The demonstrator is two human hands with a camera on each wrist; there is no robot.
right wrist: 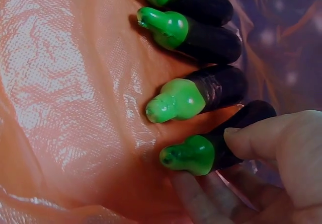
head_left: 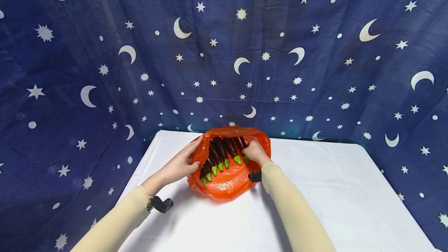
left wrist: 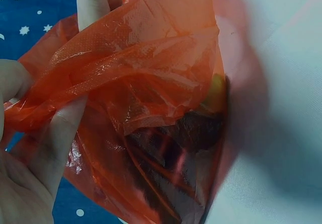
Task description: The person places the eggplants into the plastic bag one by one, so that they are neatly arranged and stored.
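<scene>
An orange plastic bag (head_left: 227,184) lies on its side with its mouth facing me. Inside it is a row of several dark purple eggplants (head_left: 231,147) with bright green stem caps. My left hand (head_left: 176,166) holds the left edge of the mouth, the plastic (left wrist: 141,58) bunched between thumb and fingers. Reaching into the mouth on the right side, my right hand (head_left: 255,153) grips the rightmost eggplant (right wrist: 191,153). Its thumb (right wrist: 261,138) presses on the purple body just behind the green cap, with the other fingers curled underneath.
A white cloth-covered table (head_left: 325,189) lies under the bag. Behind it and at both sides hangs a dark blue curtain (head_left: 224,69) printed with moons and stars. Black straps (head_left: 162,204) show at both wrists.
</scene>
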